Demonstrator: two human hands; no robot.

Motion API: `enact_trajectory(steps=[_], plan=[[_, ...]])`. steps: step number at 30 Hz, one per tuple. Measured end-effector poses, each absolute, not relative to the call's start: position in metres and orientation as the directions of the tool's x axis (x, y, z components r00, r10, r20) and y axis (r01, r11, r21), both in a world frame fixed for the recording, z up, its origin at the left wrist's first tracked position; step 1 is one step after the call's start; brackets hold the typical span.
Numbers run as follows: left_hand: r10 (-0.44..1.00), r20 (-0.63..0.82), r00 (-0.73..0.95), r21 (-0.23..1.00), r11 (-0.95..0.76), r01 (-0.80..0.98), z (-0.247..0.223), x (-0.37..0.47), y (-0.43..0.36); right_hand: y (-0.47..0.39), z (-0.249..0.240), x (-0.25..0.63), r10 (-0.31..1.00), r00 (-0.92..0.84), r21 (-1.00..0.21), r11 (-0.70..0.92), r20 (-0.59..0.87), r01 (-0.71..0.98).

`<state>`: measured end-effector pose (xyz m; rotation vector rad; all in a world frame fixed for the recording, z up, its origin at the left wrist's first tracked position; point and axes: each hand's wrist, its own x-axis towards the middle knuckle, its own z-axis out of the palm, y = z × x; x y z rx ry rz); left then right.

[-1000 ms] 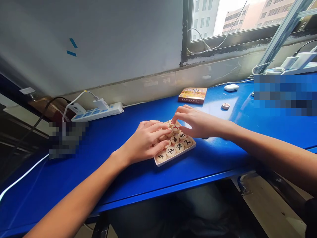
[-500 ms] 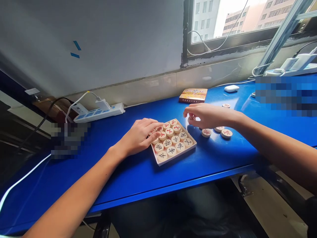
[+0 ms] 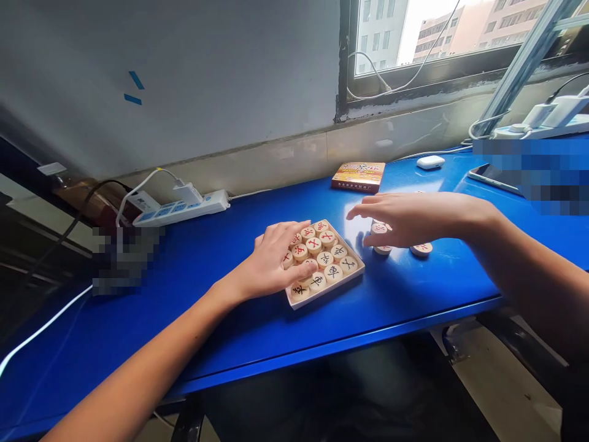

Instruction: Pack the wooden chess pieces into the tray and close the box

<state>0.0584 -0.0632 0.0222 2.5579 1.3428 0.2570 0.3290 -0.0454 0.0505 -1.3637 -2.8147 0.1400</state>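
A blue counter (image 3: 257, 344) runs below a grey wall and a window (image 3: 391, 37). On its middle sits a shallow white tray (image 3: 329, 293), packed with round game pieces (image 3: 332, 271); at least thirteen show, some marked black and some red, and others may be hidden. The left hand (image 3: 280, 255) lies palm down over the tray's left side, its fingers stretched forward and its thumb wide of them, over a piece. Right of the tray, the right hand (image 3: 414, 215) reaches in palm down, thumb and fingers apart. One loose disc (image 3: 378, 228) shows in that gap; whether it is touched cannot be told. Two more loose discs show nearer the counter's front edge, and a sliver of another behind the hand. Farther out are one printed box (image 3: 358, 178), one white case (image 3: 430, 162), one phone (image 3: 494, 178) and two power strips (image 3: 181, 210).
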Motion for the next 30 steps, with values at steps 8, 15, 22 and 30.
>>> enact_trajectory(steps=[8,15,22,30], plan=[[0.802,-0.055,0.595,0.326,-0.549,0.77,0.029,0.039,-0.05,-0.021,0.04,0.342,0.859,-0.499,-0.04,0.498,-0.117,0.866],[0.806,-0.124,0.578,0.345,-0.511,0.787,0.03,0.039,-0.051,-0.008,0.036,0.348,0.864,-0.47,-0.055,0.468,-0.179,0.882],[0.807,-0.098,0.583,0.355,-0.519,0.778,0.028,0.038,-0.05,-0.019,0.056,0.35,0.82,-0.566,-0.251,0.566,0.08,0.785],[0.8,-0.1,0.592,0.363,-0.525,0.77,0.028,0.037,-0.049,-0.014,0.039,0.358,0.812,-0.576,-0.217,0.548,-0.096,0.808]])
